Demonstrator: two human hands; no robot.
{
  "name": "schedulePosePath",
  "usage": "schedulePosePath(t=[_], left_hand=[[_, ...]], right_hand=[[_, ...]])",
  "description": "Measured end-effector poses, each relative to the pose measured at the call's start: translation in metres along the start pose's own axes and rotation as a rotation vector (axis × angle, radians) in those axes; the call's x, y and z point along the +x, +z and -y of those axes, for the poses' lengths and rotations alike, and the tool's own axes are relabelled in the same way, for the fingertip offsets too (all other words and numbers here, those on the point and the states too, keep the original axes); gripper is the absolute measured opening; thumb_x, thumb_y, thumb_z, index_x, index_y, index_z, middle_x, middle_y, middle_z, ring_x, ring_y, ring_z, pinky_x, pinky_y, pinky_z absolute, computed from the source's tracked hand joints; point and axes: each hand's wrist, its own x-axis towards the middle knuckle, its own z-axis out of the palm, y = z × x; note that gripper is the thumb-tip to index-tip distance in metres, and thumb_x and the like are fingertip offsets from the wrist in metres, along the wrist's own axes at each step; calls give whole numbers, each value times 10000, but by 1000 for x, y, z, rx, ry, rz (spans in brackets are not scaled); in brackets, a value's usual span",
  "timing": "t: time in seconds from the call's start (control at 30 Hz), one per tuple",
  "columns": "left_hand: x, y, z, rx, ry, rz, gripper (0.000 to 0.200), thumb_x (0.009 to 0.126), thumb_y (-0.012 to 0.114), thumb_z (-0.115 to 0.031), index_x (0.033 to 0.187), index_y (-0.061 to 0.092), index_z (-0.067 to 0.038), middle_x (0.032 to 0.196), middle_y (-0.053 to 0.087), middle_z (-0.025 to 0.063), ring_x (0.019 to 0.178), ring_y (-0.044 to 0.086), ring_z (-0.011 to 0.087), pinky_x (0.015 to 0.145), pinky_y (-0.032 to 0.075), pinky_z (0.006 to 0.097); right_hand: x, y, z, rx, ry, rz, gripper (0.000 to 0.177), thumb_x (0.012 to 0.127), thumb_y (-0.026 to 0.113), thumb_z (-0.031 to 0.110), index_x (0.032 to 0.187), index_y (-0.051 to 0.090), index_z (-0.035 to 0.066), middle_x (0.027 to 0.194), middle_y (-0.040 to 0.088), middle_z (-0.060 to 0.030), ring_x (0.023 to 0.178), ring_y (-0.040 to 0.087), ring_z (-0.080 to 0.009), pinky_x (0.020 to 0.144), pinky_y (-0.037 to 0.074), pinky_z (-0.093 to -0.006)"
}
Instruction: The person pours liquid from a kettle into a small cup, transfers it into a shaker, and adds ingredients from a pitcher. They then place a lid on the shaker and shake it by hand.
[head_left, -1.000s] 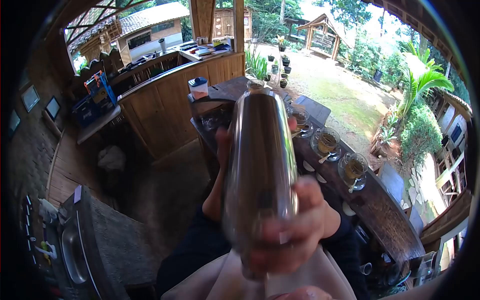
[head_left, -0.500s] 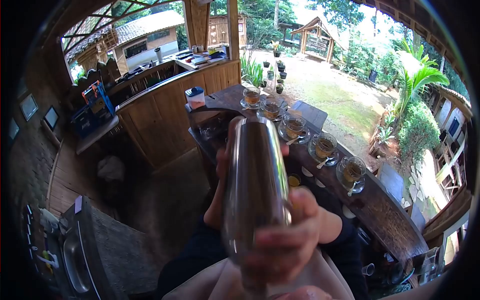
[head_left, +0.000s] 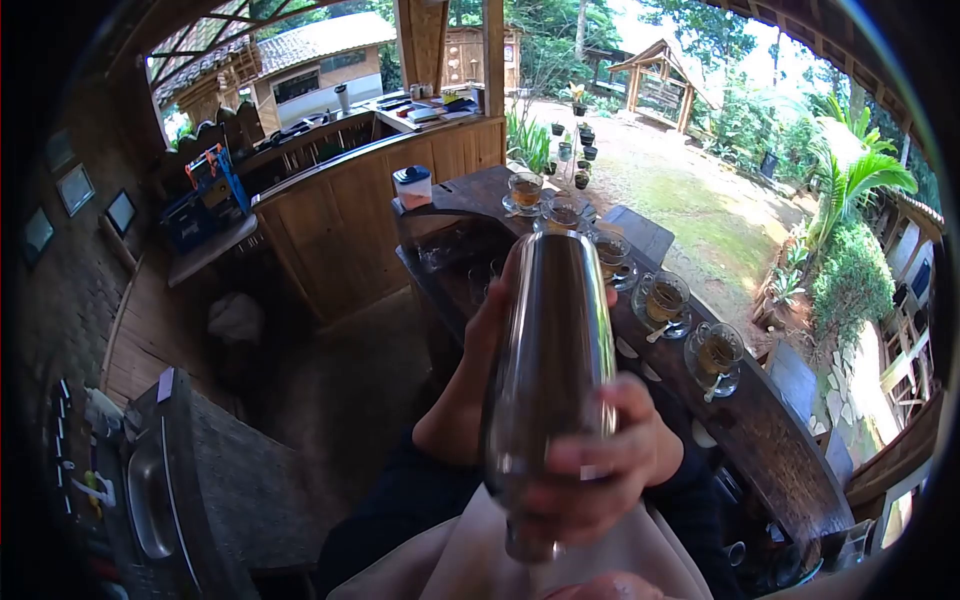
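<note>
Head view: a tall steel shaker (head_left: 548, 370) fills the middle of the picture, held up close in front of the person and leaning slightly, its top pointing away towards the counter (head_left: 770, 450).
Left hand: the left hand (head_left: 490, 325) reaches round the far side of the upper half. The palm is pressed to the metal and closed on it, and a fingertip just shows past the right edge.
Right hand: the right hand (head_left: 610, 455) is wrapped tight round the lower half, fingers (head_left: 565, 470) across the front and the thumb higher on the right side.
Shaker against the grip: its body runs between the two hands. The top rim stands above the left hand and the base pokes out just below the right hand's fingers.
Why held so: as I judge it, one hand at each end steadies a long, smooth vessel and keeps both ends pressed in.
Poor view: the base is blurred, so I cannot tell whether a cap or a second piece sits there.
Below: a pale cloth (head_left: 450, 560) lies under the shaker at the person's front, apart from it.
Counter: a row of glass cups (head_left: 663, 298) with brown liquid stands on saucers along the curved wooden top, well beyond the hands. The even spacing suggests they were set out in order.
Further off: a white tub (head_left: 412, 185) with a blue lid stands at the counter's far end, and a metal sink (head_left: 150, 500) sits low on the left.
</note>
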Motion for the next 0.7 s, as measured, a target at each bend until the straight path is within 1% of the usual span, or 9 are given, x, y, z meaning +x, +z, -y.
schedulePosePath(t=[0.07,0.13,0.17,0.23,0.3,0.37,0.4,0.5,0.7], left_hand=[[5,-27,-2,-1,-5,66,672,911,455,-506,1338,388,9,1255,500,253,1080,578,322,908,492,446],[11,-71,-10,-177,-160,25,629,920,440,-499,1328,410,-20,1254,506,223,1118,553,306,926,473,480],[20,-115,-16,-312,-182,119,555,933,421,-463,1280,459,-32,1238,526,187,1129,544,291,966,439,490],[21,-91,9,91,151,-709,514,939,411,-435,1231,493,-20,1198,560,161,1080,575,289,950,461,453],[24,-109,0,-75,128,-626,508,940,432,-432,1248,491,-33,1200,562,165,1069,584,295,939,471,443],[16,-73,-8,-673,-306,66,500,933,463,-445,1266,493,-74,1224,548,179,1107,567,288,950,461,466],[11,-56,-16,77,-206,-183,544,910,507,-474,1290,462,-87,1271,514,184,1126,557,308,950,464,474],[14,-28,3,189,260,366,647,866,563,-523,1284,410,-54,1202,537,175,1088,575,354,895,510,440],[-2,-84,-4,-341,-59,-199,465,917,501,-435,1190,490,-59,1162,563,149,1017,607,281,841,532,398]], right_hand=[[-14,58,4,-29,-119,-615,337,640,750,166,914,611,306,1054,625,68,1054,604,-255,936,413,-497],[-17,-13,-4,209,604,173,357,690,687,167,1041,626,149,1092,595,-129,1059,582,-315,895,427,-523],[-50,3,-30,48,330,116,437,693,691,192,1101,602,64,1151,559,-218,1087,559,-361,898,437,-491],[-55,16,-34,63,724,92,493,666,715,205,1106,586,23,1198,546,-212,1078,556,-386,911,440,-453],[-47,10,-32,17,915,-16,520,650,740,198,1101,577,-2,1196,546,-217,1073,553,-397,910,444,-459],[-4,-11,-2,30,604,98,474,663,753,130,1104,587,75,1176,571,-156,1086,568,-336,915,436,-445],[10,-23,10,36,443,198,466,665,755,108,1102,594,131,1175,583,-112,1086,576,-309,916,433,-449],[10,0,15,95,-131,-69,372,630,775,197,919,613,364,1000,568,-87,967,578,-307,847,438,-492],[-41,25,-30,227,876,149,490,676,730,283,1094,603,62,1209,545,-168,1141,512,-382,956,402,-467]])
